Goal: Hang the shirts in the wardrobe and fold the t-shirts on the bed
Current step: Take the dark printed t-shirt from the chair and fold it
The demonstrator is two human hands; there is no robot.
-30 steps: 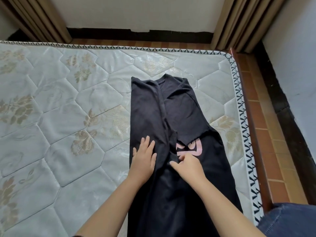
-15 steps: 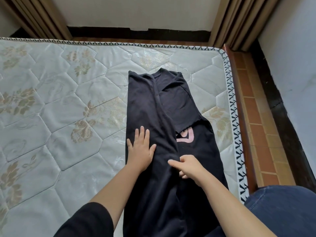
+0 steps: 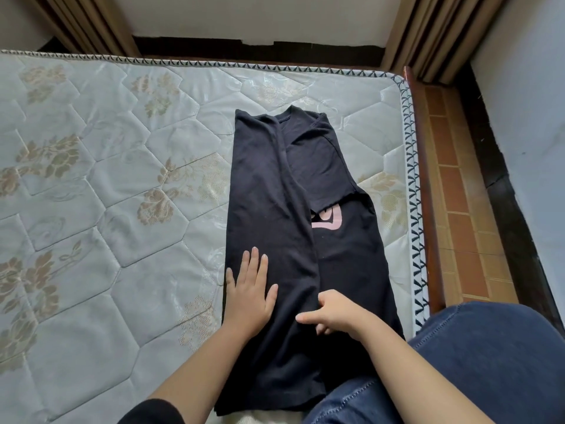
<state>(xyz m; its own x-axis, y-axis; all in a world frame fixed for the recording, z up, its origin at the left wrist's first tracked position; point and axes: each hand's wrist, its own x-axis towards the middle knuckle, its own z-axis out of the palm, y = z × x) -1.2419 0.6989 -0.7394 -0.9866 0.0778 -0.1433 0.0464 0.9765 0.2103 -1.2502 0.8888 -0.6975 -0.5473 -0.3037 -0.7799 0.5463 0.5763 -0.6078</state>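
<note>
A leg in blue denim (image 3: 489,362) fills the near right corner, and the near hem of the black t-shirt (image 3: 269,185) lies just against it. The t-shirt lies lengthwise on the bed (image 3: 107,215), toward its right side, collar at the far end, with the left side folded over the middle. The left hand (image 3: 249,298) rests flat on that folded panel near its left edge, fingers straight and slightly spread, pointing away. Just to its right, the right hand (image 3: 336,313) sits on the panel's inner edge, thumb stretched left over the cloth and fingers curled under, pinching the fold. Farther up, a pink print (image 3: 326,220) shows beside the folded-in right sleeve. Beyond the bed stand brown curtains (image 3: 428,35); tiled floor (image 3: 458,194) runs along the right.
</note>
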